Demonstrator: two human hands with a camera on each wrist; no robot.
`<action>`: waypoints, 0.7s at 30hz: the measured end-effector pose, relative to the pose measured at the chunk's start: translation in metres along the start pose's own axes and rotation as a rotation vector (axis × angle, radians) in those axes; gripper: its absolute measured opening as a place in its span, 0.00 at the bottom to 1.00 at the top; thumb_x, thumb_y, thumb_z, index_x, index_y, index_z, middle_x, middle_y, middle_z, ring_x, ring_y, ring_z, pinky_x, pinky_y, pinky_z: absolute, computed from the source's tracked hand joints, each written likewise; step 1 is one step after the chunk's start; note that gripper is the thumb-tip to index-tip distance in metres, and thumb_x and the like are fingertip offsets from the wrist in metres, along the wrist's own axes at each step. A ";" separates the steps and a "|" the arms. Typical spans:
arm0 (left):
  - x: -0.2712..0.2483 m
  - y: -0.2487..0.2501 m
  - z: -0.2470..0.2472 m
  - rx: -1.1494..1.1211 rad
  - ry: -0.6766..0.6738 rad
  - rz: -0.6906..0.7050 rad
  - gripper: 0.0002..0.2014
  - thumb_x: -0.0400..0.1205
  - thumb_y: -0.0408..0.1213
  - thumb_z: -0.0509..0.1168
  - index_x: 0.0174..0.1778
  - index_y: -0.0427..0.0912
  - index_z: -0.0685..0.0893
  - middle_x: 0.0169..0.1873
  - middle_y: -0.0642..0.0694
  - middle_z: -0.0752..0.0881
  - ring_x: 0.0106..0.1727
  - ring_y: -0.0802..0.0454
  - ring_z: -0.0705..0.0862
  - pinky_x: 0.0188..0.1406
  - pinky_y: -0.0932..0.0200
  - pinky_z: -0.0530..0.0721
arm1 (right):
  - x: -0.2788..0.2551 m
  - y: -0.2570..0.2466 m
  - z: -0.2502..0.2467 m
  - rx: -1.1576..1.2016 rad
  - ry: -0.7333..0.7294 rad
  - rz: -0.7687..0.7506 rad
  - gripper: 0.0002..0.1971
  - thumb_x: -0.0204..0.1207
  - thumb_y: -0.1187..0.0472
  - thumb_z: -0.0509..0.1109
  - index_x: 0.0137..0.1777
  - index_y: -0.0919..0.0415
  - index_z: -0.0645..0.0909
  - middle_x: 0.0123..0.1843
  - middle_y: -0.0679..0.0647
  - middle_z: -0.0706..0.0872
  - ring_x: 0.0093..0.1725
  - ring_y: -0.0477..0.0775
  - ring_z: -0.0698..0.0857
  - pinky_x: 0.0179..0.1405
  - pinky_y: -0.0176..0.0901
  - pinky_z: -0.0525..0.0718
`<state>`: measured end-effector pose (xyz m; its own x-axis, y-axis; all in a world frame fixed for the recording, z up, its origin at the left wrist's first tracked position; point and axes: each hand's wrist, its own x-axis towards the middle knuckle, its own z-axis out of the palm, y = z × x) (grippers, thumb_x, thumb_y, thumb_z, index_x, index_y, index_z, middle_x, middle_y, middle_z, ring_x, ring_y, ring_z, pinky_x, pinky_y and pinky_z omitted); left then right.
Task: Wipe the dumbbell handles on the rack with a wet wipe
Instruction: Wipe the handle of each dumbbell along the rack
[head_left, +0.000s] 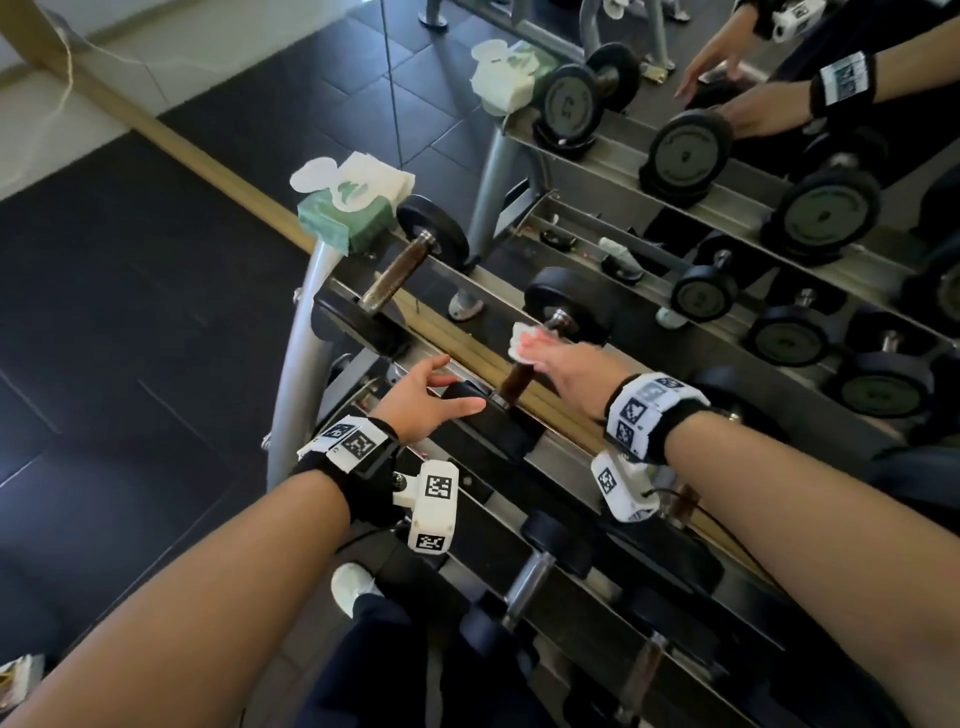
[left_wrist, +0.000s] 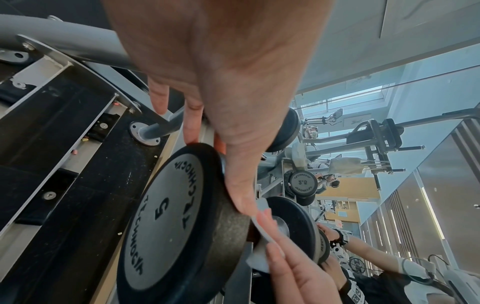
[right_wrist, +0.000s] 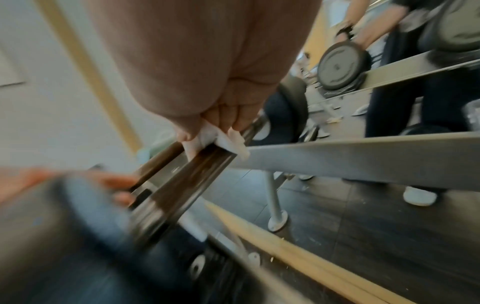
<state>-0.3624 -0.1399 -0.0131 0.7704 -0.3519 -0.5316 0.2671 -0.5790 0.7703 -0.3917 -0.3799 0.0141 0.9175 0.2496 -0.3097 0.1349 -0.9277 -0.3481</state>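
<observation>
On the rack's (head_left: 566, 452) top shelf, we are folding the wet wipe (head_left: 521, 343) around the 5 dumbbell's handle (head_left: 519, 382), our right hand (head_left: 563, 366) in a closed grip for all-round contact. Our left hand (head_left: 415, 402) is resting open-fingered on the near weight head (left_wrist: 166, 222), likely preventing rolling.

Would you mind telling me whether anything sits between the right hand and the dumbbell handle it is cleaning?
Only the wet wipe does: the right hand grips it around the handle. The left hand rests on the near weight plate, off the handle.
</observation>
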 end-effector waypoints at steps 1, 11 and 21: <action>0.000 0.000 0.000 -0.001 0.000 0.000 0.44 0.72 0.52 0.77 0.83 0.54 0.63 0.73 0.54 0.78 0.73 0.50 0.77 0.74 0.50 0.70 | 0.003 0.001 -0.005 0.002 0.042 -0.006 0.25 0.85 0.74 0.55 0.82 0.64 0.67 0.87 0.58 0.60 0.85 0.53 0.61 0.60 0.09 0.34; 0.004 -0.004 -0.001 0.039 -0.010 0.019 0.40 0.72 0.53 0.77 0.79 0.54 0.69 0.70 0.56 0.80 0.68 0.52 0.78 0.74 0.47 0.74 | -0.027 -0.037 0.042 0.573 0.142 0.215 0.20 0.88 0.68 0.55 0.79 0.63 0.73 0.80 0.56 0.74 0.81 0.51 0.71 0.85 0.49 0.59; 0.004 -0.007 -0.001 0.021 -0.003 0.068 0.33 0.71 0.53 0.78 0.72 0.56 0.76 0.66 0.57 0.81 0.57 0.61 0.82 0.58 0.60 0.80 | -0.036 -0.026 0.043 1.051 0.718 0.599 0.18 0.90 0.61 0.56 0.71 0.61 0.82 0.67 0.57 0.86 0.68 0.55 0.82 0.74 0.44 0.74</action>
<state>-0.3608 -0.1365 -0.0201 0.7848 -0.3930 -0.4791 0.2019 -0.5689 0.7973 -0.4447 -0.3527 -0.0041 0.7668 -0.5945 -0.2422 -0.3847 -0.1236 -0.9147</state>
